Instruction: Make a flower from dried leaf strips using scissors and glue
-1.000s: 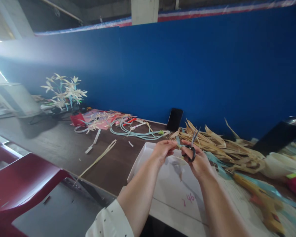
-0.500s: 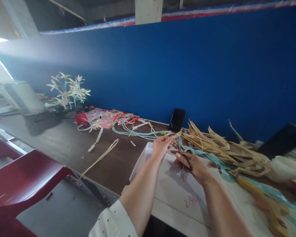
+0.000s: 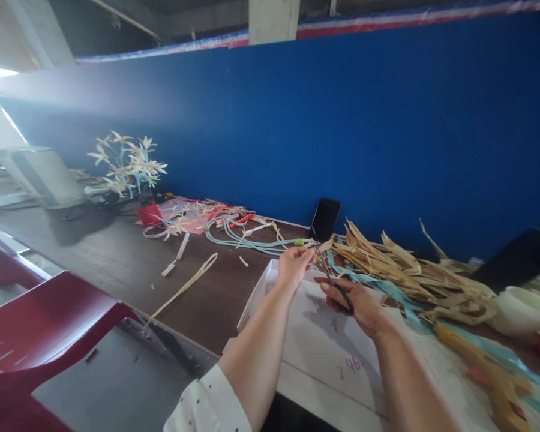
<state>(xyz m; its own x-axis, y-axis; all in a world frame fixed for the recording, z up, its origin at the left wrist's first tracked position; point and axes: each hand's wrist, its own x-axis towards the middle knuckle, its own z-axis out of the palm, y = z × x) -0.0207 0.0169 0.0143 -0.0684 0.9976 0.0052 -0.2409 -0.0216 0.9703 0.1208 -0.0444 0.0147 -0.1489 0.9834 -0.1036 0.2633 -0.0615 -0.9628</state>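
Black-handled scissors (image 3: 342, 294) are in my right hand (image 3: 357, 303), thumb and fingers through the handles, blades pointing up and away toward my left fingertips. My left hand (image 3: 293, 265) is closed in a pinch on a small pale piece of corn husk (image 3: 314, 251), close to the scissor tips. The husk piece is too small to make out fully. Both hands are above a white shallow box (image 3: 263, 294) with pink handwritten marks. Just beyond the fingers lie light-blue cords (image 3: 243, 243) and a heap of dried corn husks (image 3: 382, 258).
A black phone (image 3: 325, 219) leans on the blue partition (image 3: 387, 120). At right lie a yellow glue gun (image 3: 481, 354) and a white roll (image 3: 524, 309). A flower arrangement (image 3: 132, 165) in a red pot stands at left. A husk strip (image 3: 184, 285) lies near the red chair (image 3: 63, 318).
The scissors' handles have come closer together in my right hand. My left hand stays nearly in place, and the view has shifted very slightly.
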